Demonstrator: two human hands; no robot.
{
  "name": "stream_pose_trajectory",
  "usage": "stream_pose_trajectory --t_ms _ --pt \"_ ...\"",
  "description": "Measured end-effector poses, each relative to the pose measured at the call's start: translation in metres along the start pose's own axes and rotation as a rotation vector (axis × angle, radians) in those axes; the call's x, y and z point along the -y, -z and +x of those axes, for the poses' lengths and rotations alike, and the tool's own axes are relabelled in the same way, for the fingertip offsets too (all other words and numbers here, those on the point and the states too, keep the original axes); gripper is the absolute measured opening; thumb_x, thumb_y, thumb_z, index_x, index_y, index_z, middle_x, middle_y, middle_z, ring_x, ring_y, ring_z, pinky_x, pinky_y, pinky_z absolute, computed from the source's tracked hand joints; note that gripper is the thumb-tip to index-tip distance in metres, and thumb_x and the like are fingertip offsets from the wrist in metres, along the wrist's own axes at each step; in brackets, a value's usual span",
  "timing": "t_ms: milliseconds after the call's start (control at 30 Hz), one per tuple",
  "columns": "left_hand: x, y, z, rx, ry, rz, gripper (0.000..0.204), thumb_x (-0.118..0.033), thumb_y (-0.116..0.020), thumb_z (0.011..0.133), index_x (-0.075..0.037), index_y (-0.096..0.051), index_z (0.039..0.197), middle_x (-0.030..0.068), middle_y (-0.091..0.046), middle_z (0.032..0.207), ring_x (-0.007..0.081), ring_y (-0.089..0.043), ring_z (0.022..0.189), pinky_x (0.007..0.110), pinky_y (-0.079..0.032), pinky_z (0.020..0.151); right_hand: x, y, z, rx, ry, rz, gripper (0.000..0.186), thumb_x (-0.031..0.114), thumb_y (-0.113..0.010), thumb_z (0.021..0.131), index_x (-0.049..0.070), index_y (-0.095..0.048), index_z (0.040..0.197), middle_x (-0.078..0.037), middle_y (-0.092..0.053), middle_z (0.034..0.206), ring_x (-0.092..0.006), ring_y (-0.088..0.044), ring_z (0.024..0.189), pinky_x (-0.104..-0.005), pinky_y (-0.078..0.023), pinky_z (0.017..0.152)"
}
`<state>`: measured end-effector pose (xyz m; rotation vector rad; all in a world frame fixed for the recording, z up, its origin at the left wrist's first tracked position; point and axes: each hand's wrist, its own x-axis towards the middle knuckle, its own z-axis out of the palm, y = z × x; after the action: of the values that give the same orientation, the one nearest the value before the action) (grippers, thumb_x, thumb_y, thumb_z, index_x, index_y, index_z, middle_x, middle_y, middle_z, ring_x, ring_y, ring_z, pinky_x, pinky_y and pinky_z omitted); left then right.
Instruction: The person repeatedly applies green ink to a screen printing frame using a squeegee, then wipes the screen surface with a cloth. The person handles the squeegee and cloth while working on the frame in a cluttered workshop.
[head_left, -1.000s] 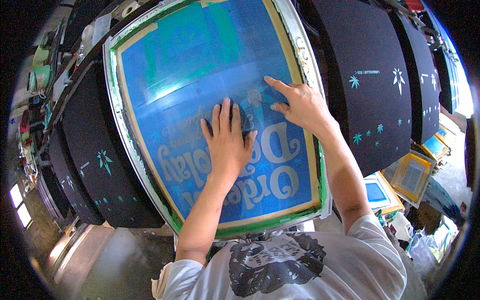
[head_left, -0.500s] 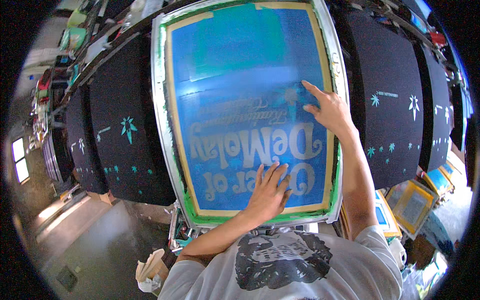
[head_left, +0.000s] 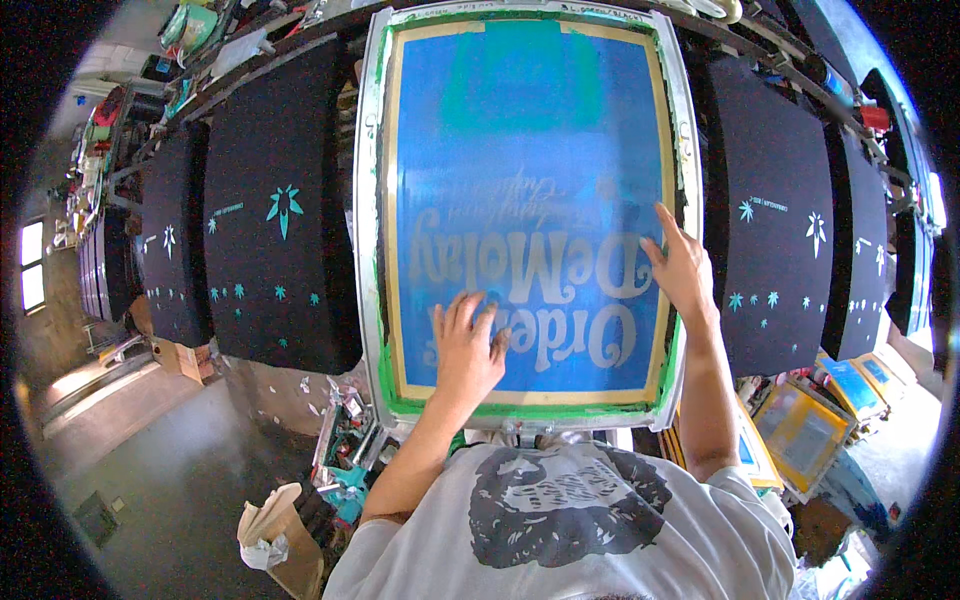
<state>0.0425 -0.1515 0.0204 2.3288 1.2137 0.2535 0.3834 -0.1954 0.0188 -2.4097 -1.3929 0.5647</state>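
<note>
A large screen-printing frame (head_left: 367, 220) with silver edges, green and tan borders, and blue mesh fills the centre. Pale mirrored, upside-down lettering covers its lower half, and a teal patch is near the top. My left hand (head_left: 470, 345) rests on the lower left part of the mesh, over the lettering, fingers apart and slightly bent. My right hand (head_left: 680, 265) lies at the mesh's right side, index finger stretched out toward the tan border, thumb apart. Neither hand holds anything that shows.
Black printed boards with pale leaf shapes stand in rows to the left (head_left: 270, 270) and right (head_left: 770, 270). Yellow-edged frames (head_left: 800, 430) lean low at the right. Cluttered metal tools (head_left: 340, 450) and a cardboard piece (head_left: 280, 540) sit low at the left. A rail (head_left: 250, 65) runs behind.
Compared with a second ago, my left hand is lower on the mesh and my right hand has shifted down along the right side. The view has turned, so the frame appears more upright.
</note>
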Motion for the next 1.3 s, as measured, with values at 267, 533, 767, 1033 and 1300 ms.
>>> stream_pose_trajectory --t_ms 267,533,767,1033,1300 --pt "0.006 -0.002 -0.029 -0.003 0.009 -0.013 0.039 -0.016 -0.073 0.081 -0.001 -0.064 0.116 0.0144 -0.053 0.132 0.0368 -0.045 0.129 0.063 -0.031 0.109 -0.009 0.004 -0.078 0.062 -0.155 -0.015 0.052 0.025 -0.068 0.091 0.012 -0.053 0.139 -0.024 -0.069 0.107 -0.0418 -0.068 0.096 -0.0479 -0.055 0.081" --pt "0.008 -0.006 -0.047 0.011 -0.020 0.003 0.036 -0.018 -0.072 0.085 -0.003 -0.065 0.116 0.0130 -0.055 0.132 0.0363 -0.047 0.128 0.062 -0.030 0.110 -0.004 0.008 -0.126 0.010 -0.140 -0.004 0.045 0.023 -0.069 0.090 0.005 -0.060 0.130 -0.025 -0.069 0.103 -0.0418 -0.068 0.095 -0.0454 -0.055 0.082" --pt "0.004 -0.010 -0.064 0.030 -0.063 -0.006 0.036 -0.019 -0.071 0.086 -0.003 -0.065 0.117 0.0126 -0.055 0.131 0.0373 -0.047 0.128 0.063 -0.029 0.111 -0.004 0.004 -0.159 0.070 -0.193 -0.041 0.046 0.025 -0.070 0.089 0.006 -0.060 0.130 -0.025 -0.070 0.099 -0.0419 -0.069 0.094 -0.0474 -0.055 0.080" --pt "-0.001 -0.014 -0.074 0.045 -0.084 0.016 0.036 -0.021 -0.070 0.086 -0.002 -0.066 0.116 0.0127 -0.057 0.130 0.0365 -0.048 0.127 0.060 -0.030 0.111 -0.006 -0.006 -0.175 0.074 -0.209 -0.015 0.044 0.024 -0.070 0.089 0.007 -0.060 0.129 -0.026 -0.070 0.097 -0.0424 -0.069 0.091 -0.0499 -0.055 0.079" --pt "-0.003 -0.016 -0.069 0.087 -0.050 0.015 0.037 -0.020 -0.070 0.086 -0.001 -0.065 0.117 0.0135 -0.056 0.131 0.0369 -0.048 0.127 0.060 -0.030 0.111 -0.012 -0.008 -0.169 0.079 -0.169 -0.017 0.040 0.021 -0.069 0.090 0.006 -0.062 0.126 -0.025 -0.070 0.097 -0.0433 -0.068 0.090 -0.0492 -0.055 0.078"
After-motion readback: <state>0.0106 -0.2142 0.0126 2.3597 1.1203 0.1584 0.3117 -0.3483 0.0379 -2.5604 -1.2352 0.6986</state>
